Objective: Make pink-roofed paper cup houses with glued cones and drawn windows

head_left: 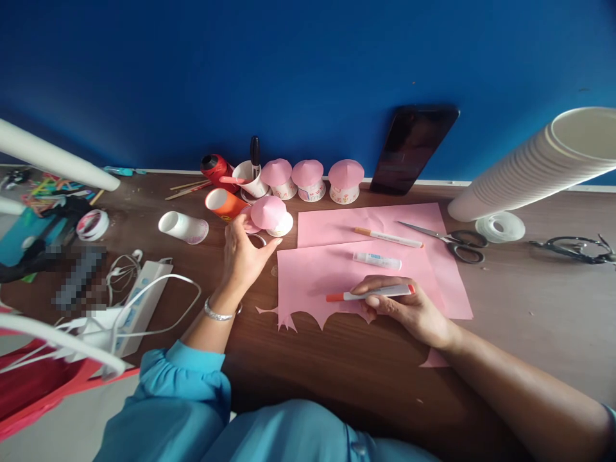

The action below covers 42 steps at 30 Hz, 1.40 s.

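My left hand (245, 256) is beside a small white paper cup with a pink paper cone top (268, 213). Its thumb and fingers are spread in a wide curve, the thumb tip close to the cup's white rim; whether they touch is unclear. A ring-shaped edge shows between them. My right hand (409, 311) grips a white marker with a red-orange cap (370, 293), held level over the pink paper (312, 276), whose near edge is cut in scallops. A glue stick (378, 260) and an orange-capped marker (389, 237) lie on the sheets.
Several cone-topped cups (311, 183) stand along the blue wall. Scissors (452, 240) overlap the paper. A tape roll (500, 226), tall cup stack (534, 160), and glasses (577, 248) are right; a phone (414, 151) leans behind. A white cup (183, 228) and power strip (144, 301) are left.
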Each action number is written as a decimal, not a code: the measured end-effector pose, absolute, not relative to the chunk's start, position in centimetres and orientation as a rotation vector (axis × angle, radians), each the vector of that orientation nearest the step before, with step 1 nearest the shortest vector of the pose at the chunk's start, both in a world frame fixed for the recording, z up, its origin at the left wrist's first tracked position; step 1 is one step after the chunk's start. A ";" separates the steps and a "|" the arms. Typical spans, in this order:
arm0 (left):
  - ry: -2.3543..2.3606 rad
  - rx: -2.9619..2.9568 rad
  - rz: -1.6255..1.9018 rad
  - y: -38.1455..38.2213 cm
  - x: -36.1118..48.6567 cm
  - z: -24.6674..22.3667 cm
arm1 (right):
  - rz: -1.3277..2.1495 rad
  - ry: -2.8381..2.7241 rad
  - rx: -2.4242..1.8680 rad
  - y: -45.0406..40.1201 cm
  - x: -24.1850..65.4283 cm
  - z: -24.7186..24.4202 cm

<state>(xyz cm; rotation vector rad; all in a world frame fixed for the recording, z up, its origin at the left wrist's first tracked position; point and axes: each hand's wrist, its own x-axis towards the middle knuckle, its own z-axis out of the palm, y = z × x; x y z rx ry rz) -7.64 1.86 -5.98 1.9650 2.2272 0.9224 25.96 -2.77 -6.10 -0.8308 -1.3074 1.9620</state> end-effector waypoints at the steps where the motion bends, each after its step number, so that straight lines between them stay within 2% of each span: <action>1: 2.213 1.964 0.925 2.1 -7.5 -6.2 | 1.967 -1.303 -0.827 -2.8 26.0 -6.2; 14: 2.229 1.921 0.837 4.0 -7.0 -6.5 | 1.953 -1.313 -0.873 -2.7 26.0 -5.9; 22: 2.057 1.906 0.910 3.0 -8.6 -6.8 | 1.958 -1.311 -0.872 -2.6 26.0 -5.9; 29: 1.912 2.185 1.270 -3.3 -6.2 -3.6 | 1.984 -1.232 -0.847 -2.6 25.8 -5.9; 33: 1.466 2.450 0.961 -6.1 -2.2 -1.4 | 1.999 -1.222 -0.843 -2.6 25.9 -5.7; 36: 1.228 2.546 0.726 -6.3 0.0 -1.5 | 2.004 -1.245 -0.822 -2.6 26.1 -5.6; 42: 1.176 2.663 0.588 -6.1 0.8 -3.0 | 2.072 -1.218 -0.749 -2.4 26.2 -5.7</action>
